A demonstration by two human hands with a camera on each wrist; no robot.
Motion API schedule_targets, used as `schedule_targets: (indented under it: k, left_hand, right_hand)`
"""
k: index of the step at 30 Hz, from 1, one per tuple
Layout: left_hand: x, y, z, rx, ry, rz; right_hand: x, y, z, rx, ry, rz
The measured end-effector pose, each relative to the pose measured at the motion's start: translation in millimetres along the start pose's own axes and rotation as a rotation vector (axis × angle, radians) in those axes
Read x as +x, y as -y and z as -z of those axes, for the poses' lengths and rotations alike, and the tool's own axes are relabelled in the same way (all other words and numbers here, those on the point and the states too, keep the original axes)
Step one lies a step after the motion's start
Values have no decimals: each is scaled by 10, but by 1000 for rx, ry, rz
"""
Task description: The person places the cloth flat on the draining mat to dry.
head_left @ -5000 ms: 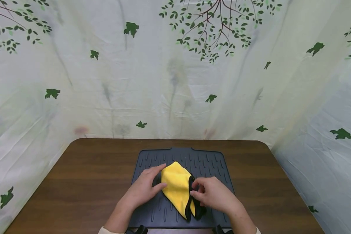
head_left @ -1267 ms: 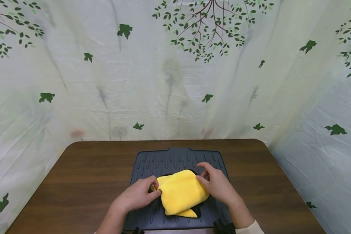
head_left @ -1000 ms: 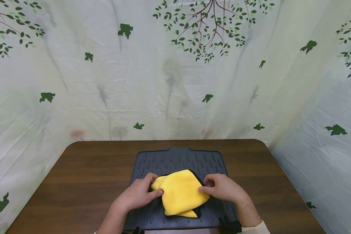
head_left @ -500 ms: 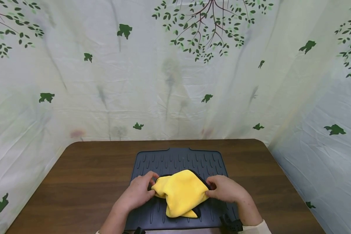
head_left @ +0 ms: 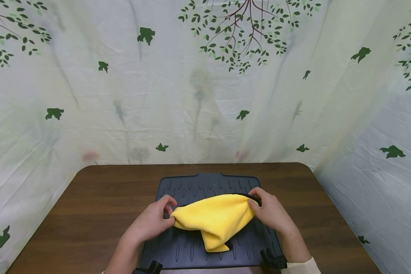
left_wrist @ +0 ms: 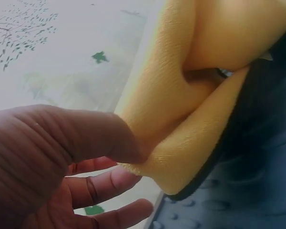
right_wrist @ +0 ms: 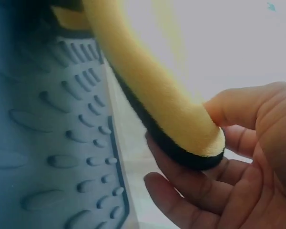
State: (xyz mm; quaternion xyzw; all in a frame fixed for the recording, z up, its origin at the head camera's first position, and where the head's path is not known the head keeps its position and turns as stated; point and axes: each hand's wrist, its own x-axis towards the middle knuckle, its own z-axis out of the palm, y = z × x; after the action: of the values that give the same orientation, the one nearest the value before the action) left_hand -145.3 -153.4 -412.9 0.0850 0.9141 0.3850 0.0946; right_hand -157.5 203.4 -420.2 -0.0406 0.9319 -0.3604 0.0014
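A yellow cloth (head_left: 219, 215) with black edging hangs stretched between my two hands, over a dark ridged mat (head_left: 178, 251). My left hand (head_left: 152, 220) pinches its left corner between thumb and fingers. In the left wrist view the thumb presses the yellow cloth (left_wrist: 181, 143), and the other fingers spread below it. My right hand (head_left: 272, 211) pinches the upper right corner. The right wrist view shows the yellow cloth's corner (right_wrist: 190, 129), black edging underneath, between thumb and fingers. A folded tip of the cloth droops toward the near part of the mat.
The mat lies on a brown wooden table (head_left: 99, 213) with rounded far corners. A pale curtain (head_left: 178, 95) printed with leaves and branches surrounds the table at the back and sides. Black straps (head_left: 274, 260) show by the wrists.
The cloth went from a bunched bundle on the mat to a folded pad, then to a wide span. Over the last half second my hands moved apart, the right one also up, drawing its corners outward.
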Motion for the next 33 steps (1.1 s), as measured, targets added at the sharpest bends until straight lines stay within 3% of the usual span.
schedule_targets:
  k: [4,7,14,19,23,30,33]
  left_hand:
    - [-21,14,41,-15,6,7]
    - [-16,35,18,3,34,-5]
    - [5,71,-59,24,172,7]
    - [52,86,-110,47,126,6]
    - [77,106,-133,145,73,25]
    - [93,123,-174,205,117,59]
    - [95,120,-186,220,113,61]
  right_hand:
    - [21,-8,-79,-33,-54,11]
    - [40,12,-167,-44,-41,25]
    - [6,-5,-195,-134,212,-16]
    - [-24,-68,-109,-201,328,-58]
    - [-23,-104,-91,-191,360,-82]
    - [0,-80,-84,-85,345,61]
    - [16,-63,-84,-8,385,132]
